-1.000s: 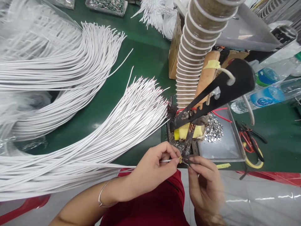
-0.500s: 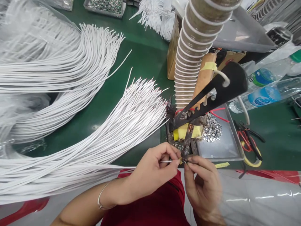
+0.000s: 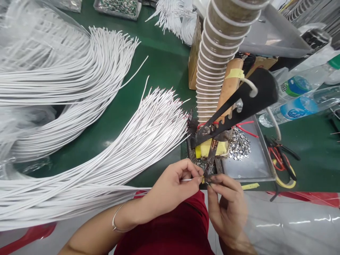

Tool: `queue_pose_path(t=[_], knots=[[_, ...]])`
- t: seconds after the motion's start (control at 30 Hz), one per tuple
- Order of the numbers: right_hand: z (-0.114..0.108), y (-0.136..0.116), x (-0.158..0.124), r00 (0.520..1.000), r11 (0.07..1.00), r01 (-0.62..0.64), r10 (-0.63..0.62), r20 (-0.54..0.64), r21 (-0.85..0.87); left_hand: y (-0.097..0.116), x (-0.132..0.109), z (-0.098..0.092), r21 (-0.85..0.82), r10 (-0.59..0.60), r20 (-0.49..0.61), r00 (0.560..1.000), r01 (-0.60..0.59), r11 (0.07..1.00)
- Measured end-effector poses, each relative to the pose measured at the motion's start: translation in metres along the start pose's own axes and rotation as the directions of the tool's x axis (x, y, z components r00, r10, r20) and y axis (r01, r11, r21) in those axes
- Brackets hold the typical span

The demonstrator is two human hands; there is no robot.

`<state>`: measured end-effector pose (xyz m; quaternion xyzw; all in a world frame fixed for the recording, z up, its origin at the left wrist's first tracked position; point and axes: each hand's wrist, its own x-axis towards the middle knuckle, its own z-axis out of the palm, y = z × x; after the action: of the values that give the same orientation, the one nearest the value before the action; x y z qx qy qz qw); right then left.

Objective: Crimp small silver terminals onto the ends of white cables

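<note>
My left hand (image 3: 177, 189) pinches a white wire (image 3: 187, 180) close to its end, with the wire running out between thumb and fingers. Facing it, my right hand (image 3: 228, 203) is closed in a pinch on a small piece at the wire's end; the fingertips hide most of it, so its kind is unclear. Both sets of fingertips meet at the lower tip of a dark soldering iron (image 3: 211, 159), which is fixed pointing down toward me. A black metal bracket (image 3: 239, 106) stands over it. Left of the iron lies a large bundle of white wires (image 3: 148, 131).
A grey tray (image 3: 257, 166) holds a heap of small metal pieces (image 3: 239, 144). Pliers (image 3: 284, 159) lie right of it, with plastic bottles (image 3: 300, 106) behind. A ribbed hose (image 3: 220, 60) rises above the iron. More white wires (image 3: 79, 78) cover the left side.
Both hands have shifted very slightly left and up, still pinching at the iron's tip. The wire bundles and the tray look the same.
</note>
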<state>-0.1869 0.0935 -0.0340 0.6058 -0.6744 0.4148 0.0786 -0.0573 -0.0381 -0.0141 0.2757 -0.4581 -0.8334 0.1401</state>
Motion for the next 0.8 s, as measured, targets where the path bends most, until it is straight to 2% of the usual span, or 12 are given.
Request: queue_pose_path(t=[0.23,0.4,0.53,0.6,0.67,0.73,0.8], knots=[[0.004,-0.004,0.002,0.999,0.999,0.026,-0.026,-0.02,-0.025,0.003,0.0,-0.001,-0.072,-0.051,0.022,0.998,0.052,0.996],[0.003,0.0,0.001,0.998,0.999,-0.043,0.043,-0.051,0.016,0.001,0.0,-0.001,-0.046,-0.052,0.004,0.999,0.052,0.998],[-0.014,0.034,0.007,0.975,0.98,-0.184,0.172,-0.142,-0.074,-0.009,-0.005,-0.002,0.083,-0.017,-0.026,1.0,0.019,0.996],[-0.026,0.062,0.011,0.975,0.947,-0.211,0.186,-0.122,-0.243,-0.016,-0.01,-0.002,0.217,0.016,-0.03,0.999,-0.009,0.976],[-0.034,0.089,0.014,0.978,0.902,-0.206,0.203,-0.047,-0.379,-0.021,-0.017,-0.001,0.355,0.032,0.011,0.999,-0.034,0.934],[-0.036,0.109,0.015,0.982,0.905,-0.176,0.19,0.0,-0.388,-0.021,-0.021,-0.002,0.469,0.103,0.103,0.989,-0.14,0.872],[-0.033,0.118,0.014,0.985,0.918,-0.149,0.171,0.027,-0.368,-0.017,-0.022,-0.007,0.573,0.259,0.177,0.95,-0.313,0.757]])
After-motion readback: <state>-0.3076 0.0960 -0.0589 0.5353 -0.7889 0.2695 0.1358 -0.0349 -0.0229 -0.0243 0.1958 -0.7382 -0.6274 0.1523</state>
